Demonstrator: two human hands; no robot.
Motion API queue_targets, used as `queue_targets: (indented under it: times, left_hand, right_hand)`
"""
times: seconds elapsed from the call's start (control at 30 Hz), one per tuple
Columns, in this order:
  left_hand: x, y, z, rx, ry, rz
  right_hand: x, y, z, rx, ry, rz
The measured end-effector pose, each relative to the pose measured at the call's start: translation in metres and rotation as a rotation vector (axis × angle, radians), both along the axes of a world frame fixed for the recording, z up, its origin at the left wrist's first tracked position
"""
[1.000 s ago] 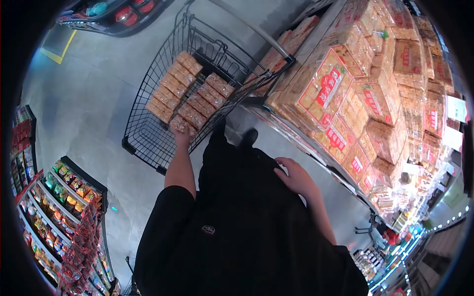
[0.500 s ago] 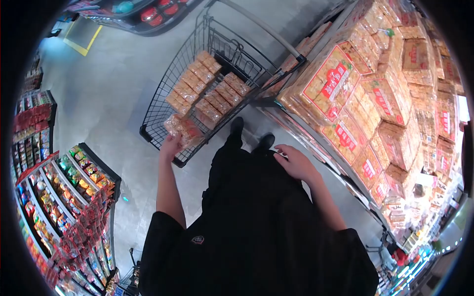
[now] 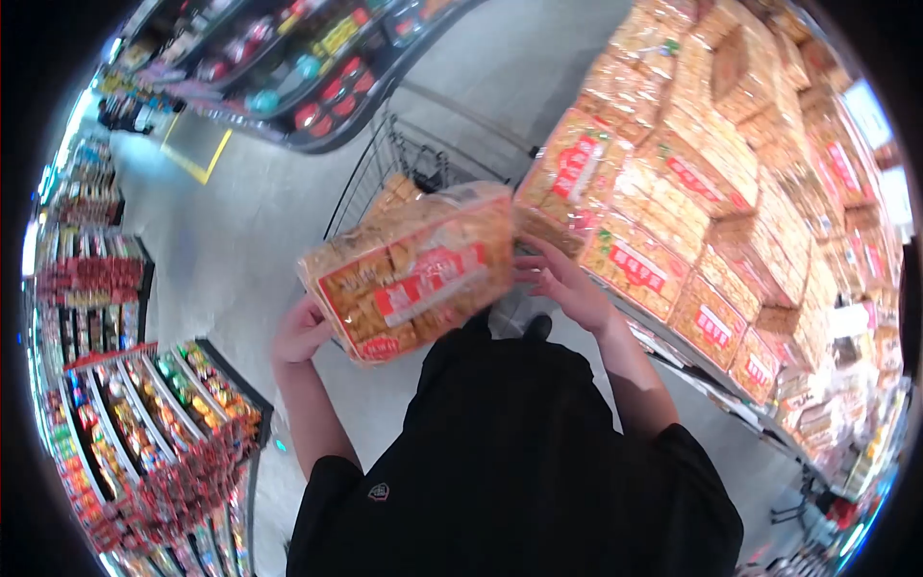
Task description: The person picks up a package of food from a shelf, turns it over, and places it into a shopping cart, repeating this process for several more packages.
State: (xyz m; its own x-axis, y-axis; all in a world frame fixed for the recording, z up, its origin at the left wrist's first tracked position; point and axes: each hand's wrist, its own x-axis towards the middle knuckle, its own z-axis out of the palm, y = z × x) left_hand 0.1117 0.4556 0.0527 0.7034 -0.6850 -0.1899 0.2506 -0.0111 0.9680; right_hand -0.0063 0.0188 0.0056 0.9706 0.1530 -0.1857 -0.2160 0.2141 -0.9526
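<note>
A large clear-wrapped pack of golden snack blocks [image 3: 413, 279] with a red label is raised in front of me, tilted up to the right. My left hand [image 3: 301, 332] grips its left end, the fingers partly hidden behind the wrapper. At the pack's right end is my right hand [image 3: 569, 288], fingers apart and fingertips right by the wrapper's edge. Behind the pack stands a black wire shopping cart [image 3: 361, 188], mostly covered by it. More golden blocks [image 3: 396, 195] show inside the cart.
To my right rises a tall stacked display of similar red-labelled packs [image 3: 635, 269]. Shelves of colourful packaged snacks [image 3: 154, 413] stand at the lower left. A curved dark shelf unit [image 3: 317, 96] is ahead, with grey floor [image 3: 240, 250] between.
My left hand has lifted the pack out of the cart, up and toward me. My right hand has moved up beside its right end. The view has shifted forward.
</note>
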Motion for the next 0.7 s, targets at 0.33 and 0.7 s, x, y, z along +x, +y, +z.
queue_targets:
  times: [0.33,0.7]
  left_hand:
    - [-0.013,-0.291,0.03,0.068,-0.061,-0.706]
    - [-0.074,-0.465,-0.03,0.169,-0.648,-0.569]
  right_hand:
    - [-0.156,-0.122,0.02,-0.144,0.037,-0.706]
    - [-0.244,-0.155,-0.02,-0.664,-0.075,-1.165]
